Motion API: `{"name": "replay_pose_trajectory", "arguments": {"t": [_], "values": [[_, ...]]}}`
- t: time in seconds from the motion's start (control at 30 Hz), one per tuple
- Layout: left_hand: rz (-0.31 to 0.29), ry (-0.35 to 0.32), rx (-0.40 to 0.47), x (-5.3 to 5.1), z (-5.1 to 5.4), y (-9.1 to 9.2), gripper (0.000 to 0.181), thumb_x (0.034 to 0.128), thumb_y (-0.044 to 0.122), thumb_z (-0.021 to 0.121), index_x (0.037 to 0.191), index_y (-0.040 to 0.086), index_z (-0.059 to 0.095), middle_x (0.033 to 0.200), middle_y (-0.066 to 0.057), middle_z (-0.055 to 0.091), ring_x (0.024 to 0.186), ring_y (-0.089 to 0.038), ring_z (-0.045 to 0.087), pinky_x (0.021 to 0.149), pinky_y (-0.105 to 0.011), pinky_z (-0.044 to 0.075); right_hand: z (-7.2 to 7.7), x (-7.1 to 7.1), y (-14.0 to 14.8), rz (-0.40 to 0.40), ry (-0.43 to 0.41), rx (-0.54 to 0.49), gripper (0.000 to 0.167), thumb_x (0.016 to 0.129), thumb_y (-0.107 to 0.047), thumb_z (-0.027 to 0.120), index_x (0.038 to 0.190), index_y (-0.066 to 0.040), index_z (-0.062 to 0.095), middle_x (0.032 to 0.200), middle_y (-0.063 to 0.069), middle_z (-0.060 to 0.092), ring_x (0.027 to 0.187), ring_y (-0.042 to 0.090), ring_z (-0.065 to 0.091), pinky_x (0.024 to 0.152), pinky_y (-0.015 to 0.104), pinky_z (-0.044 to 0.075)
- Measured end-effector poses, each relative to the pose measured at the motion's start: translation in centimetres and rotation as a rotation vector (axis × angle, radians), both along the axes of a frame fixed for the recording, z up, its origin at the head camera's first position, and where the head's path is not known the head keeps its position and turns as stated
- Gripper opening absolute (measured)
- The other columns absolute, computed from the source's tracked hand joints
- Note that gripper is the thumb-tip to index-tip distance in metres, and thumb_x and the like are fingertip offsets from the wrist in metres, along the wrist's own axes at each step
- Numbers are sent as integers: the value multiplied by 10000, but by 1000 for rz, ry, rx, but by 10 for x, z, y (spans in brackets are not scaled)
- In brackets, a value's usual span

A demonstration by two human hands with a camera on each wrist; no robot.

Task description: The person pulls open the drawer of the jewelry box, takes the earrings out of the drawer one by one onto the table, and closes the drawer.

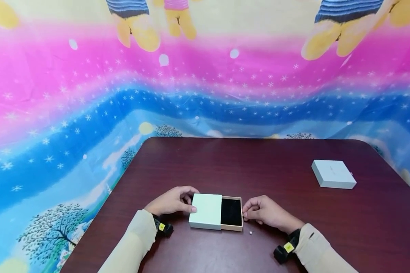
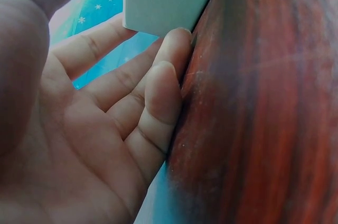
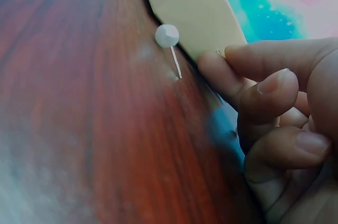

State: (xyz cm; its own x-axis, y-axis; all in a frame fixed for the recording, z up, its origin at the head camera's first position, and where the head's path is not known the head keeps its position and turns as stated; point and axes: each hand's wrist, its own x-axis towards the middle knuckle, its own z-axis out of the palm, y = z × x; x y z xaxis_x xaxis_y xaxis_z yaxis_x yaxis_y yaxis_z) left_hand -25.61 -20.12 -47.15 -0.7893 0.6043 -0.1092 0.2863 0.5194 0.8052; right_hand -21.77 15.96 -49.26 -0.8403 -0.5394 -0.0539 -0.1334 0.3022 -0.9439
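A white slide-out jewelry box (image 1: 205, 210) lies on the table, its drawer (image 1: 231, 214) part way out to the right and showing a black lining. My left hand (image 1: 172, 201) holds the sleeve at its left end, thumb on top and fingers by the side. At the drawer's outer end, my right hand (image 1: 268, 213) pinches a small pull tab, mostly hidden by the fingertips. A pearl stud earring (image 3: 167, 36) with a thin post lies on the tabletop beside the drawer, just in front of the right hand.
A second white box (image 1: 334, 174) sits closed toward the back right of the dark red-brown table (image 1: 253, 163). Behind the table hangs a colourful printed cloth (image 1: 205, 76). Each wrist wears a black camera strap.
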Motion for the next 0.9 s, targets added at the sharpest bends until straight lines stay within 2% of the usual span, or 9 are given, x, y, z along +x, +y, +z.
{"name": "replay_pose_trajectory", "arguments": {"t": [0.23, 0.43, 0.63, 0.9], "values": [[-3, 17, 3, 0, 1, 0, 553, 813, 384, 797, 1295, 228, 576, 979, 20, 639, 891, -179, 596, 721, -356, 522, 1, 0, 0, -1, 31, 18, 45, 897, -76, 673, 926, -63, 705, 780, 64, 699, 488, 77, 450, 453, 204, 399], [-10, 5, 20, 0, 1, 0, 554, 814, 377, 798, 1298, 223, 576, 990, 13, 641, 885, -188, 600, 709, -361, 527, 2, -1, 1, 4, 59, 34, 39, 903, -102, 681, 923, -80, 706, 796, 45, 702, 491, 69, 453, 452, 207, 399], [-15, 2, 23, 0, 0, 0, 545, 818, 369, 795, 1297, 223, 579, 1016, 17, 633, 880, -185, 601, 706, -360, 529, 1, -1, 1, -3, 28, 21, 49, 906, -97, 679, 939, -75, 707, 798, 44, 699, 492, 71, 437, 457, 196, 379], [-23, 4, 26, 1, 1, 1, 553, 823, 372, 791, 1311, 235, 572, 1004, 10, 640, 869, -192, 604, 695, -369, 530, 3, 3, 0, -12, 29, 36, 68, 891, -81, 691, 942, -40, 708, 791, 74, 697, 495, 74, 438, 458, 198, 371]]}}
